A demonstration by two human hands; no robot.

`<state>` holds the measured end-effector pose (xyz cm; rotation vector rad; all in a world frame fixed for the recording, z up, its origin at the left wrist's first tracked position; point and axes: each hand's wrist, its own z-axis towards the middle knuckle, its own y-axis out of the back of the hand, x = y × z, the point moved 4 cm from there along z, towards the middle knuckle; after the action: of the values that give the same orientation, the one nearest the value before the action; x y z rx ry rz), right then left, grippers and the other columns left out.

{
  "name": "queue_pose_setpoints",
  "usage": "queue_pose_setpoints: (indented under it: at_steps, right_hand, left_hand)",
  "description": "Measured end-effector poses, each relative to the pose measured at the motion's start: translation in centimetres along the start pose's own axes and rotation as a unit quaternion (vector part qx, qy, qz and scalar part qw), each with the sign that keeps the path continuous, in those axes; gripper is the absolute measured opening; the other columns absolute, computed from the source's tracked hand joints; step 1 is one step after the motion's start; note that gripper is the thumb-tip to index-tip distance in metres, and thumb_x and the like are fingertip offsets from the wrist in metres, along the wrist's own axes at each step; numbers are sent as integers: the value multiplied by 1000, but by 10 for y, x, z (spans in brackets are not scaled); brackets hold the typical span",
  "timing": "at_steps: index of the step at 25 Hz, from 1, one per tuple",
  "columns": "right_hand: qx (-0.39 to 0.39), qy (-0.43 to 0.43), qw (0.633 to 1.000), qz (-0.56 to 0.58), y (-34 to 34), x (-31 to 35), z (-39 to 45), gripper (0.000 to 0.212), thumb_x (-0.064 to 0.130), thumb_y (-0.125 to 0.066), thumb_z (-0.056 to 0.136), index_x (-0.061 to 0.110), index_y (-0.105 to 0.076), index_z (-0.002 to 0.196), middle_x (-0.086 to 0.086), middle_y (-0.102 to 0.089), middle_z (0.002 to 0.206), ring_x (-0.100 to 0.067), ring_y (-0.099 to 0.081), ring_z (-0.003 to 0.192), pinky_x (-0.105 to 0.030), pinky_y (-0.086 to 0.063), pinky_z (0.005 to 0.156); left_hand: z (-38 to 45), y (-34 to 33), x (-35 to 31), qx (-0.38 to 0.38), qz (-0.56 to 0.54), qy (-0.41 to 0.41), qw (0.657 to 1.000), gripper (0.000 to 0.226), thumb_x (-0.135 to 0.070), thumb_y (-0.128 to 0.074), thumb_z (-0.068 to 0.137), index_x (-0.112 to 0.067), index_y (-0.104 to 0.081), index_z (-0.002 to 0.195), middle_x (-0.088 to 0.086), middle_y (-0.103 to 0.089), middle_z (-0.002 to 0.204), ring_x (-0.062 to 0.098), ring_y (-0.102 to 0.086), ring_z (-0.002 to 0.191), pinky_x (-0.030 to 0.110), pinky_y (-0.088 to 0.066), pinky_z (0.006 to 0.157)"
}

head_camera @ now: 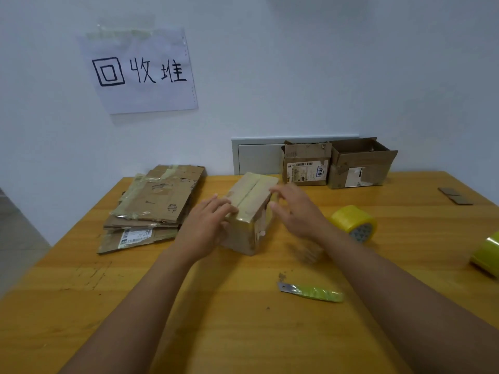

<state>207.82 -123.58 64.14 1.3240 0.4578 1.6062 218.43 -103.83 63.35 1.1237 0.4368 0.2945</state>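
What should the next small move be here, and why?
Likely pull the top flaps apart: a dark line runs down the middle seam of the taped box, the left hand rests on its top, the right hand is at its right edge, and the cutter lies apart on the table.

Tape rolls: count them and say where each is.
2. One yellow tape roll lies just right of the right hand; the second roll is at the picture's right edge, partly cut off. Others may lie out of view.

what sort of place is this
Probably a cardboard recycling or packing corner: flattened boxes stacked below a handwritten wall sign, a taped box, tape roll and cutter on the table.
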Motion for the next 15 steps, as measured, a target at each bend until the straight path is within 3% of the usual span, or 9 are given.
queue_pose_setpoints:
  at_steps: [2, 4, 5, 9, 12, 15]
  right_hand:
    - [20, -103, 993, 57, 5, -14, 17, 49, 42, -42, 102, 27, -35, 148, -4, -24, 154, -25, -21, 143, -43, -24, 116]
    - [78, -157, 978, 116, -1, -20, 26, 57, 49, -32, 103, 27, -22, 154, -3, -3, 163, -23, -2, 150, -46, -12, 120]
    - [100, -155, 975, 122, -4, -19, 27, 57, 48, -29, 104, 24, -20, 155, -3, -6, 164, -22, -4, 150, -44, -13, 119]
    - [43, -116, 992, 24, 3, -12, 19, 40, 25, -37, 103, 14, -41, 142, -7, -48, 138, -24, -45, 125, -36, -40, 97]
    - [23, -90, 992, -80, 5, -7, 4, 28, 17, -45, 98, 14, -48, 126, -4, -56, 121, -22, -52, 107, -38, -46, 85]
    - [-2, -52, 994, -94, 2, 7, -10, 17, 22, -53, 98, 16, -51, 114, 0, -57, 108, -19, -52, 97, -33, -42, 76]
  left_hand:
    - [-3, 4, 2, 31, 27, 6, 999, 47, -51, -57, 92, -32, -50, 134, -11, -36, 153, 16, -22, 147, 39, -12, 120]
    - [-4, 3, -9, 44, 43, 31, 998, 72, -81, -44, 81, -29, -50, 131, -11, -38, 150, 14, -30, 141, 35, -15, 118]
    - [-5, 1, -15, 33, 48, 39, 998, 78, -85, -36, 79, -27, -51, 130, -9, -39, 148, 14, -33, 139, 35, -16, 118]
    - [-6, -1, -2, -21, 55, 97, 994, 56, -58, -37, 96, -23, -49, 139, 2, -38, 152, 23, -29, 142, 42, -25, 116]
    - [-2, 3, 6, -64, 71, 146, 985, 49, -38, -49, 98, -26, -42, 145, 7, -37, 150, 27, -32, 136, 43, -36, 110]
    - [16, -8, -36, -57, 35, 87, 994, 51, -41, -50, 97, -30, -41, 146, 1, -40, 147, 22, -32, 135, 40, -35, 111]
